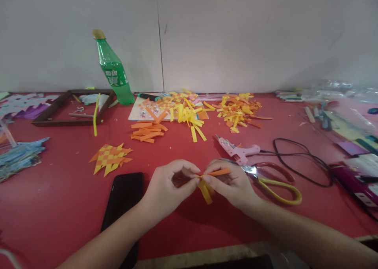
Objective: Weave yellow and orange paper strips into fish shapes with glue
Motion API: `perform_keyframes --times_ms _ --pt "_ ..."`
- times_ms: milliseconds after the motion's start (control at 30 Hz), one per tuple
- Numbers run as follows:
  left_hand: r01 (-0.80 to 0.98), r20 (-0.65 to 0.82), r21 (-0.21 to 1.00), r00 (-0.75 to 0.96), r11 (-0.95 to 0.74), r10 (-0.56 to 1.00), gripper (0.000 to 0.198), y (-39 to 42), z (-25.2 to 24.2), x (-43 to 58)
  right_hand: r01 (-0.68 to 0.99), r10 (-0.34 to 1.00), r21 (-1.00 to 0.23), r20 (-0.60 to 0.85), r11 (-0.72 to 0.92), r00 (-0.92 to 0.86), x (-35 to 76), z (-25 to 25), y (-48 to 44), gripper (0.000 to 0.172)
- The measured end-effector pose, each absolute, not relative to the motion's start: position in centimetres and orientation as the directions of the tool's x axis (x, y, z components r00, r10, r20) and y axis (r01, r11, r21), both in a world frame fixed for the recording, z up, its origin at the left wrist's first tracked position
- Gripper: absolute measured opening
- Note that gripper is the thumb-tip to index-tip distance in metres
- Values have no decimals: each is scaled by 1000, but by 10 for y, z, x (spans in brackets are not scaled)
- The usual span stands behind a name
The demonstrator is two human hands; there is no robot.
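Between my two hands, above the red table, are orange and yellow paper strips (206, 192) that cross where my fingertips meet. My left hand (174, 184) pinches them from the left, thumb against forefinger. From the other side my right hand (232, 186) pinches the same strips, and an orange end sticks out over its fingers. How the strips are joined is hidden by the fingertips. Left of my hands lies a woven orange and yellow paper fish (110, 157). Scissors (277, 182) with red and yellow handles lie just right of my right hand.
A black phone (125, 198) lies by my left forearm. Behind the scissors rests a pink glue gun (239, 149) with a looping black cord (295, 141). Orange strips (147, 131), yellow strips (191, 113) and paper scraps (240, 109) lie farther back. A green bottle (116, 74) stands beside a brown frame (63, 123).
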State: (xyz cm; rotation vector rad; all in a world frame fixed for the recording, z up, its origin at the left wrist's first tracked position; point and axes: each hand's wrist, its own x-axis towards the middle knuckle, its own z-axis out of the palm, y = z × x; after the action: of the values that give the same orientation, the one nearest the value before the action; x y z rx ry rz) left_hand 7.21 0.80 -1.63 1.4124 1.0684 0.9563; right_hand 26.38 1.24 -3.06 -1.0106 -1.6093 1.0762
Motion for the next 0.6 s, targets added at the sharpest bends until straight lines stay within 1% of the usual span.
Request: perform_keyframes --times_ms 133,267,367,500,600 --pt "100 -26 995 295 -4 955 12 8 -17 71 141 941 -950 240 278 -240 264 -29 12 11" --pt "98 -32 995 300 2 953 11 7 -18 70 133 945 -960 209 248 -253 265 -29 12 15" --pt "93 -25 996 289 -1 957 11 8 -19 71 122 946 -963 204 240 -253 266 -32 12 14" --pt "105 -26 995 269 -3 963 11 9 -18 71 70 939 -964 230 255 -255 265 -34 13 13" --pt "114 -39 993 267 9 963 11 9 -17 71 50 937 -972 208 231 -281 264 -35 13 16"
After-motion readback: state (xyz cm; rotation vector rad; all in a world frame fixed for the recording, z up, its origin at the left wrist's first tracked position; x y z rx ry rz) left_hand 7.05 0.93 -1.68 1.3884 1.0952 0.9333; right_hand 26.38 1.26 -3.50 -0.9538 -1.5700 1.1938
